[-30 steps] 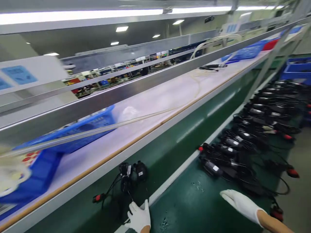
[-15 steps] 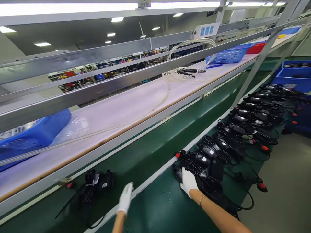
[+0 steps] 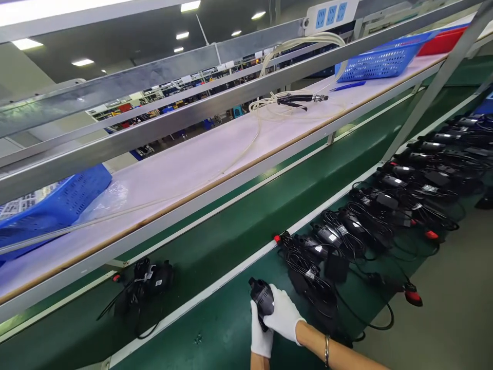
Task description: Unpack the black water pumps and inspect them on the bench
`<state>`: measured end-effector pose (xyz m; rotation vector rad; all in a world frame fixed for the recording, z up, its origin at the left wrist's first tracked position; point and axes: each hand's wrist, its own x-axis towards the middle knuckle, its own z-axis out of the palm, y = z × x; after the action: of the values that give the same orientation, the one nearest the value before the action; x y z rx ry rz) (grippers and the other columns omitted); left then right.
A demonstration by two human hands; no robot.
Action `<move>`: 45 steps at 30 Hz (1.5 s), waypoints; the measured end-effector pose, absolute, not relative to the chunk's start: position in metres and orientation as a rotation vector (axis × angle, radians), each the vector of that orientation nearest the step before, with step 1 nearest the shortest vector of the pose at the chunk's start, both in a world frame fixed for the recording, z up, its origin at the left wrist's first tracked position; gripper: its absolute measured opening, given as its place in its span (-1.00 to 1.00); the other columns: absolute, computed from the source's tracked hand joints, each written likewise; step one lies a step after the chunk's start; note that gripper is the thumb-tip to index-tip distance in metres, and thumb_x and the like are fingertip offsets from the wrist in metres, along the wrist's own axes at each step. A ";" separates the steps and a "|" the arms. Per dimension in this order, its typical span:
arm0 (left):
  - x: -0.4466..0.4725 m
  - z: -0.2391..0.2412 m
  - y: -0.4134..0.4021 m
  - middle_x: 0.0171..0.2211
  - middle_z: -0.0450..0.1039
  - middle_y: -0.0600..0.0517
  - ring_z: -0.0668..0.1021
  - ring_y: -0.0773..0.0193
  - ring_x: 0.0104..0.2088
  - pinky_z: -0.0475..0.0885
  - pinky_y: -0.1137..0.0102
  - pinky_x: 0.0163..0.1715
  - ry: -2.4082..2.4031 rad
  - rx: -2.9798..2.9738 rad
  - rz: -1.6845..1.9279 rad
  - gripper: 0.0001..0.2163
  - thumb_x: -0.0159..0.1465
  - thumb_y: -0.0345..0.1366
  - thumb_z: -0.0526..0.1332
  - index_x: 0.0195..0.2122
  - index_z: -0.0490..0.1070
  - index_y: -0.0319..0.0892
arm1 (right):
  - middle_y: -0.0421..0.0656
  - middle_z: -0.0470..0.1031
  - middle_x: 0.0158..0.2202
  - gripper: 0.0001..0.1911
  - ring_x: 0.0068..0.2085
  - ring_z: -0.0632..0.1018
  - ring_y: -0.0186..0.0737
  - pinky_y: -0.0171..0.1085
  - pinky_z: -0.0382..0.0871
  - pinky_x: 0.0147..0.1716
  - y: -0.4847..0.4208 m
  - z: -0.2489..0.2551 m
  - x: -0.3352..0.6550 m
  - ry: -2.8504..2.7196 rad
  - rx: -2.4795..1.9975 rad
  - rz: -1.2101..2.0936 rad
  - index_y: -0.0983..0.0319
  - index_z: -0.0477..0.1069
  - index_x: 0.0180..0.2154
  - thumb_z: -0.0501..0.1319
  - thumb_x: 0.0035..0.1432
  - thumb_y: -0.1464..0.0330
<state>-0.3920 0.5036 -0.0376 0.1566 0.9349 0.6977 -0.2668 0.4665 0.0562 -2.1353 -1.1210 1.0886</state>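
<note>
Between my two white-gloved hands is a black pump-like motor unit (image 3: 262, 297), tilted, with a ribbed housing and a short spout at its upper end. My right hand (image 3: 284, 314) grips it from the right side. My left hand (image 3: 260, 331) closes on its lower left side, with some fingers hidden behind it. Just right of my hands lies a bundled black cable (image 3: 304, 264) with a white tag. Beside it begins a row of similar black units (image 3: 327, 234) with coiled cords, running away along the green bench (image 3: 227, 324).
Another black unit (image 3: 164, 277) with its cord lies on the green strip to the left, past a white divider rail (image 3: 215, 289). Above runs a pale shelf (image 3: 185, 177) with blue baskets (image 3: 385, 61) and an air gun (image 3: 296, 100). A red plug (image 3: 413, 295) hangs near the bench edge.
My right hand has lifted the black unit from the row's near end and brought it left. My left hand has moved right and joined it on the unit. The view has shifted slightly.
</note>
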 end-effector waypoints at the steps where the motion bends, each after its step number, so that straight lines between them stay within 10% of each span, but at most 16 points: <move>1: -0.391 -0.029 0.502 0.09 0.59 -0.15 0.59 -0.08 0.12 0.43 0.05 0.25 0.942 0.128 0.741 -0.55 0.35 0.05 0.25 0.11 0.56 -0.13 | -0.01 0.54 0.00 -0.12 -0.03 0.60 -0.02 -0.21 0.48 -0.05 0.466 0.059 -0.261 -1.151 -2.108 1.080 0.19 0.27 0.30 0.39 -0.08 0.24; 5: -0.399 0.016 0.494 0.00 0.63 -0.09 0.64 -0.06 0.03 0.48 0.00 0.18 1.026 -0.038 0.904 -0.52 0.28 0.04 0.34 0.17 0.51 0.00 | 0.02 0.42 0.24 -0.30 0.26 0.42 0.06 -0.09 0.23 0.28 0.451 0.054 -0.213 -1.184 -2.166 0.901 0.18 0.27 0.31 0.28 0.18 0.16; 9: -0.440 0.050 0.483 -0.02 0.64 -0.12 0.66 -0.07 -0.03 0.56 -0.01 0.05 0.786 -0.003 0.977 -0.60 0.34 0.06 0.25 0.13 0.55 0.07 | 0.32 0.16 0.38 -0.11 0.30 0.33 0.41 0.20 0.16 0.27 0.430 0.024 -0.172 -1.023 -2.402 0.801 0.42 0.13 0.38 0.30 0.03 0.41; 16: -0.543 0.118 0.485 0.18 0.52 -0.17 0.55 -0.06 0.16 0.46 -0.03 0.19 0.335 0.213 0.975 -0.58 0.42 0.01 0.10 0.19 0.50 0.01 | 0.01 0.56 0.15 -0.33 0.03 0.63 -0.16 -0.30 0.47 0.04 0.420 0.007 -0.100 -1.008 -2.252 0.983 0.32 0.30 0.33 0.10 0.19 0.37; 25: -0.558 0.179 0.491 -0.18 0.57 -0.01 0.54 0.17 -0.22 0.52 0.24 -0.18 0.278 0.196 0.692 -0.84 0.25 -0.04 0.32 -0.20 0.64 0.13 | 0.11 0.59 0.09 -0.56 0.08 0.60 0.14 -0.02 0.42 0.10 0.413 0.032 -0.017 -1.097 -2.433 0.681 0.30 0.58 0.05 0.15 0.19 0.35; 35: -0.579 0.183 0.473 -0.03 0.53 -0.02 0.51 0.09 -0.05 0.48 0.21 -0.05 0.317 0.178 0.680 -0.76 0.26 0.06 0.30 -0.09 0.61 0.22 | 0.06 0.61 0.01 -0.48 0.01 0.62 0.08 -0.10 0.47 0.03 0.345 -0.007 -0.210 -1.206 -2.573 0.755 0.24 0.53 0.05 0.24 0.21 0.04; 45: -0.567 0.162 0.465 0.12 0.48 -0.08 0.51 0.11 0.03 0.49 0.17 0.06 0.180 0.209 0.544 -0.61 0.44 0.04 0.04 0.14 0.49 0.07 | 0.03 0.67 -0.21 -0.72 0.02 0.61 0.19 -0.06 0.44 0.04 0.297 -0.046 -0.295 -0.979 -2.600 0.898 0.12 0.57 -0.41 0.19 0.17 0.13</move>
<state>-0.5675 0.4652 0.1617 0.2086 0.1800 0.5437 -0.2951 0.2969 -0.0457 -2.6004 -0.9791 0.8983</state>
